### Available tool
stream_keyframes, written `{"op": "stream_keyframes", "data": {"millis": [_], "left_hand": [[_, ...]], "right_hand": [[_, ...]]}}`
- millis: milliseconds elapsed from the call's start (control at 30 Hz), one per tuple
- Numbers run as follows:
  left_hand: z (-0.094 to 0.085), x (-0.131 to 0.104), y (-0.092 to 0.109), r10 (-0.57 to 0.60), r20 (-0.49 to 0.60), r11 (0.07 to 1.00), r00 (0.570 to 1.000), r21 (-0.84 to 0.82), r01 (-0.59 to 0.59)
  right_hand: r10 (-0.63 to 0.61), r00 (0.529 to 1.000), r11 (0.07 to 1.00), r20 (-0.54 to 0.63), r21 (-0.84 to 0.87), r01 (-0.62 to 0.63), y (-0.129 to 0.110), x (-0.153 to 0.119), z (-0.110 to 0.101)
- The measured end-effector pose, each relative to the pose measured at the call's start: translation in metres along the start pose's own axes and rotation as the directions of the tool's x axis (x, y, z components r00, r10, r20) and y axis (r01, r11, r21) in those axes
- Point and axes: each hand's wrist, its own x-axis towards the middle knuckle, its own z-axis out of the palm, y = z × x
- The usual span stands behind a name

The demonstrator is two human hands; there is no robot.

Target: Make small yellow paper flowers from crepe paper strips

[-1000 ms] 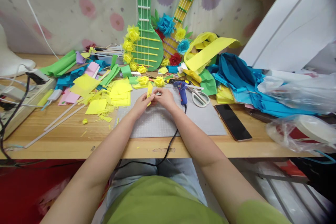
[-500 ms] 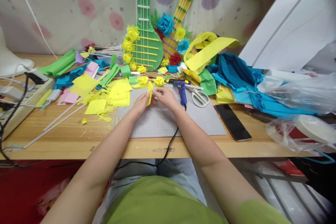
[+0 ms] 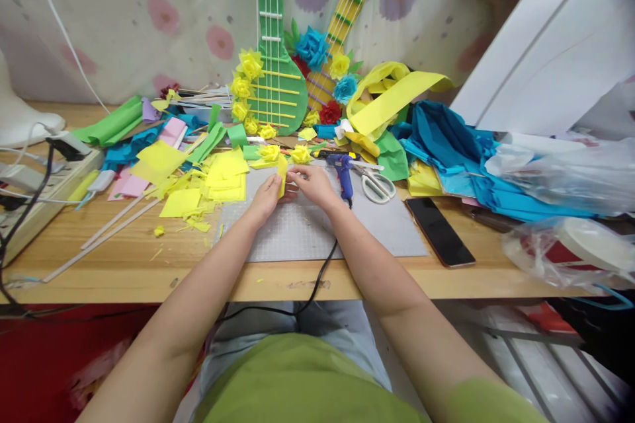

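A small folded piece of yellow crepe paper stands upright between my hands, over the grey cutting mat. My left hand pinches it from the left side. Against its right edge, the curled fingers of my right hand are closed; the exact spot they grip is partly hidden. Just behind the paper lie two yellow paper flowers. A blue glue gun rests right of my right hand, with white-handled scissors beyond it. Yellow paper squares are stacked left of my left hand.
A green paper-covered lute shape and a yellow one lean on the back wall, trimmed with paper flowers. A phone lies right of the mat, near blue crepe paper. A power strip is at left.
Both hands stay in almost the same place on the yellow paper, with only a very slight shift of the fingers. Nothing else has moved.
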Motion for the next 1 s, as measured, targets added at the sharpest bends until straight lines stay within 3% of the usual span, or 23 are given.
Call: {"op": "stream_keyframes", "data": {"millis": [367, 567, 733, 1000], "left_hand": [[-0.002, -0.003, 0.006, -0.038, 0.061, 0.999, 0.997, -0.019, 0.039], [-0.005, -0.002, 0.004, -0.053, 0.103, 0.998, 0.993, -0.014, 0.055], [-0.005, 0.002, 0.0, -0.046, 0.037, 0.999, 0.998, 0.009, 0.046], [-0.001, -0.001, 0.001, 0.096, -0.094, 0.995, 0.991, 0.007, -0.096]], "right_hand": [[-0.091, 0.985, 0.922, 0.148, 0.387, 0.027, 0.014, 0.009, 0.005], [-0.065, 0.988, 0.906, 0.139, 0.423, 0.0, 0.013, 0.007, 0.004], [-0.043, 0.982, 0.899, 0.182, 0.437, -0.041, 0.01, 0.006, 0.001], [-0.054, 0.981, 0.865, 0.186, 0.5, -0.047, 0.009, 0.006, 0.001]]}}
